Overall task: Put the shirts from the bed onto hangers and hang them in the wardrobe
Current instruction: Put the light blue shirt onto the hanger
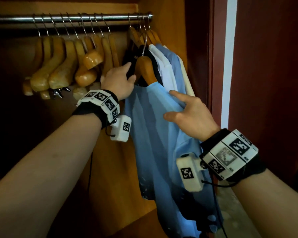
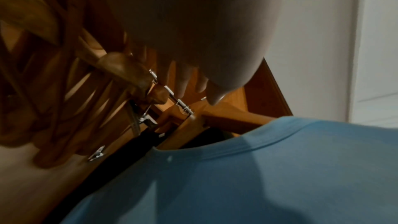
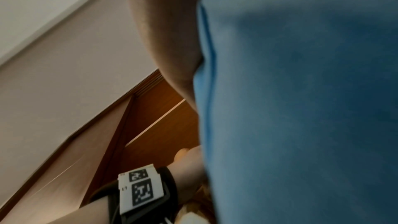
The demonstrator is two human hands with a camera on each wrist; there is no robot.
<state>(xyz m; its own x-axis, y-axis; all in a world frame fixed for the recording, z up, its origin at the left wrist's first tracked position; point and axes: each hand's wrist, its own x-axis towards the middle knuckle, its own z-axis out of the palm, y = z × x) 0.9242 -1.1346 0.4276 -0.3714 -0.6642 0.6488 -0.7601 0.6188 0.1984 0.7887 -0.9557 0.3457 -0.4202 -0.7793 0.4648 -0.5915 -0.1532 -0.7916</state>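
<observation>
- Hanging light blue shirt (image 1: 155,127) on wooden hanger (image 1: 144,69); hook looks just under rail (image 1: 67,18), beside the shirts already hung.
- Left hand (image 1: 118,83) fingers curl round dark fabric, parting a gap.
- Right hand (image 1: 187,115) spread flat on the shirt; steady it, seat hook fully.

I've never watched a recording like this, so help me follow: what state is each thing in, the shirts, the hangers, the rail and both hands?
Light blue shirt: on a wooden hanger, its hook not yet on the rail.
Rail: carrying hangers.
Empty hangers: bunched at the left of the rail.
Hung shirts: at the right end of the rail.
Left hand: holds dark fabric beside the hanger.
Right hand: fingers extended, resting on the blue shirt.
</observation>
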